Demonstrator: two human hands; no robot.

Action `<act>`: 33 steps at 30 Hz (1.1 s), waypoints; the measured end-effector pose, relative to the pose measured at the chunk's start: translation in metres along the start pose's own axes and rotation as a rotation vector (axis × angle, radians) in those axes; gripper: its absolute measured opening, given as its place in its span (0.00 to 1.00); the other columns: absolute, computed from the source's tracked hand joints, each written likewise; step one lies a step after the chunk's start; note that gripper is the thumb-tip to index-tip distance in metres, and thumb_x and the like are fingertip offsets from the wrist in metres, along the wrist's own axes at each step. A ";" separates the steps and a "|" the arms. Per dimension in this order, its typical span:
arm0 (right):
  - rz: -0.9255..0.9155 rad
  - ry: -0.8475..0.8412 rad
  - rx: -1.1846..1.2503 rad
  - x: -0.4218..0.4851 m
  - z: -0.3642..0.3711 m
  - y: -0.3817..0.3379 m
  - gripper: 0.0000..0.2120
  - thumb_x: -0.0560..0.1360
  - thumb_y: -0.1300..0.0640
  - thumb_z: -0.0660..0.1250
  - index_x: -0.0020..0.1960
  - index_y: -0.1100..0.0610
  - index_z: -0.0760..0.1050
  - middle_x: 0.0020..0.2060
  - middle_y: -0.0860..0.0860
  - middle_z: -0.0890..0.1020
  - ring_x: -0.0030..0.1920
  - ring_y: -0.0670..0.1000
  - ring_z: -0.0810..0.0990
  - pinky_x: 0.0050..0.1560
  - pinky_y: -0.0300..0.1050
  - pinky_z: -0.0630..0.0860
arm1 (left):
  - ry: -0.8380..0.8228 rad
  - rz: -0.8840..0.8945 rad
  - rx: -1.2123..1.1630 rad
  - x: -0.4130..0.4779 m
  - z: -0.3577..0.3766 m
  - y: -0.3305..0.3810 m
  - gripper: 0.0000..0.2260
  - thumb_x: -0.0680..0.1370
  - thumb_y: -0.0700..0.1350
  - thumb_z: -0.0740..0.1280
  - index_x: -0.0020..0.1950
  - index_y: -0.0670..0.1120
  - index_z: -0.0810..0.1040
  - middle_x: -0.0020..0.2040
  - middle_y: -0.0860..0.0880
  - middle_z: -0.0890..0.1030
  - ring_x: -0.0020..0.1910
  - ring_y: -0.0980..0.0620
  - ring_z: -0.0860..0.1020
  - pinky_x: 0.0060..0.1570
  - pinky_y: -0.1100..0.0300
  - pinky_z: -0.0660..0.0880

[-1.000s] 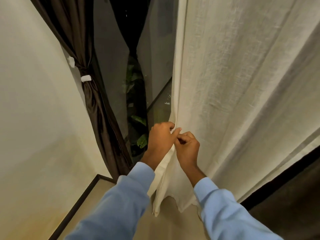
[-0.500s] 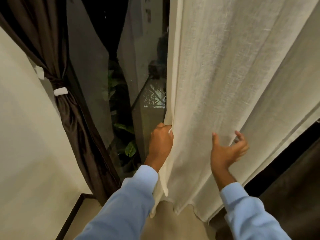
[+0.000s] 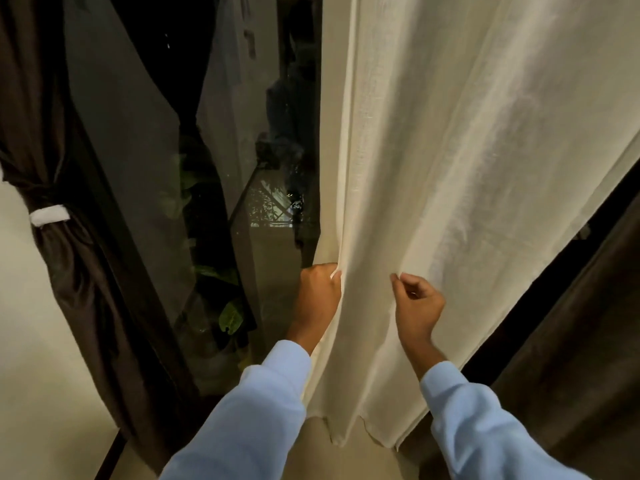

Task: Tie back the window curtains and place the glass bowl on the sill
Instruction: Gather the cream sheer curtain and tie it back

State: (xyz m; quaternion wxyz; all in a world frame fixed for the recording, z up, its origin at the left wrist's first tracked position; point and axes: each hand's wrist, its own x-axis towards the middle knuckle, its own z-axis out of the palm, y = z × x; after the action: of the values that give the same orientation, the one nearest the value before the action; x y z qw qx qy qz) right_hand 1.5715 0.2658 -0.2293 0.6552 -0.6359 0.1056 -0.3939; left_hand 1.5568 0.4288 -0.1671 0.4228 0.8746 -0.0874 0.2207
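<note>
Cream curtain [image 3: 467,168]: coarse linen-like weave, long soft folds, hanging right of the dark window glass [image 3: 221,168]. Left hand [image 3: 318,292] is knuckles-up, fingers curled round the hemmed left edge, gripping it. Right hand [image 3: 417,304] is near, against the fabric, fingers curled; can't tell if it pinches cloth. Satiny brown curtain [image 3: 86,289] at left is cinched by a white band [image 3: 48,216].

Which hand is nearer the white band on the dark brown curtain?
Left. The left hand grips the edge of the cream fabric curtain, right of the white band; the right hand is farther right.
</note>
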 end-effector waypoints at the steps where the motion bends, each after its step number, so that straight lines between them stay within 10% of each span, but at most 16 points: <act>1: -0.018 -0.038 -0.003 -0.004 0.002 0.000 0.07 0.71 0.68 0.74 0.42 0.57 0.81 0.35 0.50 0.82 0.36 0.40 0.80 0.43 0.33 0.76 | -0.008 -0.004 0.014 0.000 0.003 0.001 0.10 0.79 0.45 0.65 0.43 0.41 0.81 0.36 0.50 0.79 0.27 0.62 0.69 0.28 0.77 0.66; 27: -0.128 -0.421 -0.125 -0.040 0.021 0.005 0.10 0.77 0.66 0.68 0.54 0.56 0.83 0.46 0.50 0.83 0.46 0.43 0.81 0.45 0.31 0.76 | -0.133 -0.081 0.103 0.012 0.027 0.018 0.13 0.80 0.47 0.63 0.40 0.41 0.80 0.34 0.49 0.76 0.35 0.50 0.78 0.35 0.64 0.72; 33: 0.059 -0.119 -0.101 -0.020 -0.028 0.012 0.26 0.74 0.64 0.70 0.69 0.51 0.69 0.58 0.46 0.75 0.48 0.44 0.78 0.45 0.39 0.78 | -0.079 -0.035 0.092 0.016 0.048 0.031 0.14 0.80 0.45 0.63 0.40 0.38 0.81 0.36 0.44 0.81 0.31 0.54 0.71 0.34 0.66 0.67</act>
State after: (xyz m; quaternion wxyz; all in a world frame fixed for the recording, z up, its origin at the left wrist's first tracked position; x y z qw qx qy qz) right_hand 1.5446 0.2569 -0.2523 0.6387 -0.6870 0.1047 -0.3303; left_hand 1.5752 0.3726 -0.1647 0.3824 0.9024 -0.0786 0.1824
